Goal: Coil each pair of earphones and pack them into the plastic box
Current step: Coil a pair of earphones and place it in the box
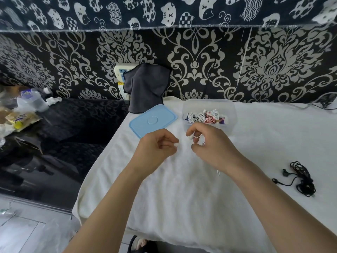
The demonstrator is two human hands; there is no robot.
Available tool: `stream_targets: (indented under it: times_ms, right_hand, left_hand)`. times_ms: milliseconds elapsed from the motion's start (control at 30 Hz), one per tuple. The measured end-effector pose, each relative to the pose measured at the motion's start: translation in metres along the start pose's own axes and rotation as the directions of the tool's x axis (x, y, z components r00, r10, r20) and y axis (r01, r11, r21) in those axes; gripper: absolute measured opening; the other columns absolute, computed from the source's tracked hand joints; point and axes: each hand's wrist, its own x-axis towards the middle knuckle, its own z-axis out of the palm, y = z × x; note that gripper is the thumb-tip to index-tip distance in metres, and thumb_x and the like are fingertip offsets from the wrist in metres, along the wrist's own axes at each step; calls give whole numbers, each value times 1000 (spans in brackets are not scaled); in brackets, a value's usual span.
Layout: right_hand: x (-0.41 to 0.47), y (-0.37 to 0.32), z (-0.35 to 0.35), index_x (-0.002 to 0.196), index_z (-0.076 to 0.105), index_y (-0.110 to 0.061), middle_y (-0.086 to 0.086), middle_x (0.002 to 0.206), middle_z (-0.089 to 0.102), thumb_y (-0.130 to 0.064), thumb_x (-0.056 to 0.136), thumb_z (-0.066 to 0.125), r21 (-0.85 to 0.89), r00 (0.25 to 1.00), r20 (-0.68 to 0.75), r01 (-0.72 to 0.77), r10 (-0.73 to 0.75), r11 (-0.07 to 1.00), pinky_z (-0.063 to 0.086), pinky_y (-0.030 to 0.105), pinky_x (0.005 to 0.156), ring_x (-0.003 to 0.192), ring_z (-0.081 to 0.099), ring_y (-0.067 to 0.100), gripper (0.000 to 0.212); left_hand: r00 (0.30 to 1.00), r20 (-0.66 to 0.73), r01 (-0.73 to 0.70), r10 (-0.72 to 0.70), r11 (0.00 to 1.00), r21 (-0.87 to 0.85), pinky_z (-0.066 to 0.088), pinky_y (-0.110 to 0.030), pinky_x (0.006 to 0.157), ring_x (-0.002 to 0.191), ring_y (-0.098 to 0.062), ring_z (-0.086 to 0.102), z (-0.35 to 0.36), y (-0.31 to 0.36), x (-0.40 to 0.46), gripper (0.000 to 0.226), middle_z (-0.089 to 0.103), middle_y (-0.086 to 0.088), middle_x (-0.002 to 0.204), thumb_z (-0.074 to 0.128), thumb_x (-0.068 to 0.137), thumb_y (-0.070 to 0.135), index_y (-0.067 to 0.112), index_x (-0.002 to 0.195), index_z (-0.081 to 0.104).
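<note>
Two hands work over the white cloth on the counter [182, 189], mid-frame, in the single head view. A white pair of earphones is between them. The left hand [156, 147] has its fingers curled in, and a white earbud [176, 144] shows at its fingertips, so it seems to pinch that bud. The right hand [209, 143] is curled too: a second bud [191, 137] sits at its forefinger, a loop of white cord [197, 136] crosses its fingers, and a thin tail of cord hangs below the wrist near lower centre. How many turns are on the fingers I cannot tell.

The step looks like the start of winding this pair. To do it well, keep both buds together in one pinch, wind the cord in even, loose loops round the right fingers, and save the tail to wrap the bundle's waist so it will not spring open. Pulling tight risks kinking the cord at the buds.

The box [231, 114] stands just beyond the right hand, upper centre, open, with several coiled pairs inside. Its blue lid [153, 120] lies flat to its left. A black pair [300, 179] lies uncoiled at the right edge, well apart, probably next.
</note>
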Motion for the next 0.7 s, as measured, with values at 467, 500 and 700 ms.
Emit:
stream_targets:
  times_ms: [467,500,700]
  right_hand:
    - [1,-15,-4,94,67,-20,-7,84,78,-20,93,64,390,976,147,-209,163,897,35,22,42,47,45,7,3]
    - [1,-16,-4,94,67,-18,-6,84,78,-19,92,64,398,975,150,-210,162,893,34,23,43,44,42,7,3]
    - [1,-15,-5,93,68,-12,0,80,77,-16,92,66,432,972,167,-222,164,874,29,23,42,41,35,13,4]
  left_hand:
    - [998,22,-51,51,998,-35,59,-27,80,89,-23,75,2,5,1,19,78,-7,90,70,85,-6,11,93,72]
    - [998,23,-54,55,998,-39,58,-24,78,89,-23,75,2,6,0,19,78,-7,90,70,85,-7,10,93,72]
    - [997,33,-72,75,995,-62,60,-32,84,90,-23,76,0,10,-2,18,78,-8,89,70,86,-7,9,94,72]
